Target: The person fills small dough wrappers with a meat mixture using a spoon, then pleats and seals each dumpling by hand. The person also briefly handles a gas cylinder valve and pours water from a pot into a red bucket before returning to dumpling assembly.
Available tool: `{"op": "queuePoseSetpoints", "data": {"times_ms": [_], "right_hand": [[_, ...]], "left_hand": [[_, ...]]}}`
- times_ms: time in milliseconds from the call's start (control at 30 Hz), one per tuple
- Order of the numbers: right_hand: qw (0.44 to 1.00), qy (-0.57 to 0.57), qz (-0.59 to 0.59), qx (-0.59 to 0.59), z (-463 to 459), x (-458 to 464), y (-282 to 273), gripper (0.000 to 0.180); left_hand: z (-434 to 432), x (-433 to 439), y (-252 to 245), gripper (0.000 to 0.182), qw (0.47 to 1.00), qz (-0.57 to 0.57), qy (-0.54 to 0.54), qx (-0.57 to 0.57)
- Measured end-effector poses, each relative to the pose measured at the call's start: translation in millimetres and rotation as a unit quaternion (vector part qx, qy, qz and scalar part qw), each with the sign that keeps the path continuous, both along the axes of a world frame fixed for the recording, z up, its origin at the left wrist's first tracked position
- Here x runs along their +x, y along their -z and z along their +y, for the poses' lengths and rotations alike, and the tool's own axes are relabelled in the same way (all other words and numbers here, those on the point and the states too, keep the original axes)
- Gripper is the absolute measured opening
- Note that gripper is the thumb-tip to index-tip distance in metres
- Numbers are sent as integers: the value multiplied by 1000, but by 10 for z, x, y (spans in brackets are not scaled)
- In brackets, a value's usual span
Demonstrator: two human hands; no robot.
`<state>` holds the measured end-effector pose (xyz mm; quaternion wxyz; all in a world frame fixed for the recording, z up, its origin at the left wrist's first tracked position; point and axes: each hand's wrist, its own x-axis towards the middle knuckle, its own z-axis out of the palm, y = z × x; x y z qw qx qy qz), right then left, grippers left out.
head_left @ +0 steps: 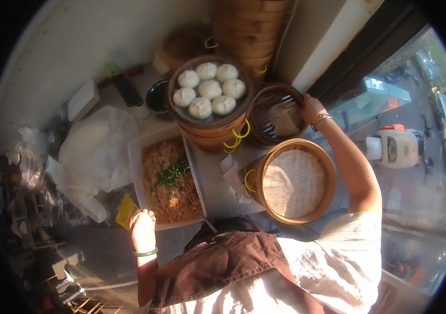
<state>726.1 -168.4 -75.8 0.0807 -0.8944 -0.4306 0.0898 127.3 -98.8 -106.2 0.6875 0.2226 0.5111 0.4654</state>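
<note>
My right hand grips the far right rim of a dark round steamer basket, with slats and a piece of paper or cloth inside. Nearer to me stands a pale bamboo steamer lined with white mesh cloth. My left hand, fingers curled and brightly sunlit, is by the near left corner of a white tub. A yellow printed packet or card meets its fingers; whether they grip it is unclear. Minced filling with chopped greens and a metal utensil lie in the tub.
Several pleated white buns sit on a steamer stack with yellow handles. A tall steamer stack stands behind. To the left are a white plastic bag, a white container and a bowl. A window faces the street at right.
</note>
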Motion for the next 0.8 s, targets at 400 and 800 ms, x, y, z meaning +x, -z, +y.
{"op": "queuePoseSetpoints", "data": {"times_ms": [400, 800], "right_hand": [[981, -95, -141, 92, -67, 127, -1659, 35], [948, -254, -4, 192, 1087, -757, -1983, 38]], "left_hand": [[127, 103, 76, 27, 997, -62, 33, -32], [97, 299, -85, 27, 994, -76, 64, 47]]}}
